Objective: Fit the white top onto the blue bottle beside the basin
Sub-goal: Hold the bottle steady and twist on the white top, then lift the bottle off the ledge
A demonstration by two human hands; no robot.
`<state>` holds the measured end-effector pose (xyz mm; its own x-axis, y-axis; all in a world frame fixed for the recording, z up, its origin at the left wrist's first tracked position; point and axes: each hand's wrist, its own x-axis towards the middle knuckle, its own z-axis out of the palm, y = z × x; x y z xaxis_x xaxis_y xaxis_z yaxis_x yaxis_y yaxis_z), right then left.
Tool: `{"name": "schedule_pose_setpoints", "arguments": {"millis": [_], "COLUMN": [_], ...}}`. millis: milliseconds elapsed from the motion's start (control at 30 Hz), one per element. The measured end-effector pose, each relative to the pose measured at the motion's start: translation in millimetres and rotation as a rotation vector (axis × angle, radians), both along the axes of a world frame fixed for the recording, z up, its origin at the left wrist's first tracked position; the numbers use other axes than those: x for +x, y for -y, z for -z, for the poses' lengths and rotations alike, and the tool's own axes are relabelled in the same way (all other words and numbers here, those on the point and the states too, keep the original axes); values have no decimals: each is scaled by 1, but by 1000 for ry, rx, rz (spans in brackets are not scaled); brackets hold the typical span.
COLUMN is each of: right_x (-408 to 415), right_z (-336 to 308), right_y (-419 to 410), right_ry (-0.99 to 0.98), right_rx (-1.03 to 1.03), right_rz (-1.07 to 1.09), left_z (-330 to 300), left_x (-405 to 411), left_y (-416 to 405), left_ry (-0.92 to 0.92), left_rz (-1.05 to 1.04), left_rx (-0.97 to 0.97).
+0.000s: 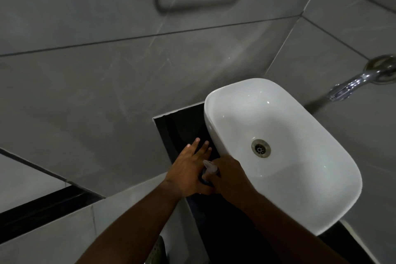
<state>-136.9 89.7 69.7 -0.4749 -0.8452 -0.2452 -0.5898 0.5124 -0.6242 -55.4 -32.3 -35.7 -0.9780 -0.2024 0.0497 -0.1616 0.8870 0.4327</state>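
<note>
Both hands meet on the black ledge [184, 126] at the basin's [278, 135] left edge: right hand [230, 178] is closed around the white top [211, 168], holding it down over the blue bottle [202, 180], of which only a sliver shows between the hands. Left hand [188, 169] looks flattened against the bottle's side, fingers [196, 144] spread and extended rather than wrapped, probably bracing it while the top seats or turns. Can't tell if the top is engaged yet, the joint is hidden; bottle sits tight between basin wall and ledge's outer edge, little room.
</note>
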Motion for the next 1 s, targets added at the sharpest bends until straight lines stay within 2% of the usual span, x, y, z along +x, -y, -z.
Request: {"name": "schedule_pose_setpoints", "arguments": {"millis": [167,267,333,433,567,700,767,867,1000], "right_x": [-3,0,-2,-5,-7,-6,-5,-5,3], "right_z": [-18,-26,-28,-29,-26,-23,-17,-1,14], "right_y": [-4,4,3,-7,-5,-8,-14,-17,-12], "right_ry": [-83,-153,-133,-121,-141,-128,-107,-97,-119], "right_rx": [-50,93,95,47,134,141,119,153,190], "right_rz": [-33,-218,-250,-212,-207,-172,-82,103,130], "left_z": [-4,-7,-8,-8,-8,-11,-12,-12,-10], "left_x": [3,7,9,9,9,13,18,28,38], "left_y": [-2,-3,-4,-6,-6,-5,-7,-16,-27], "left_ry": [-7,-29,-35,-31,5,16,15,-45,-174], "left_rz": [-28,-37,-45,-55,-59,-56,-115,-228,-291], "left_rx": [50,104,154,168,174,242,326,401,429]}}
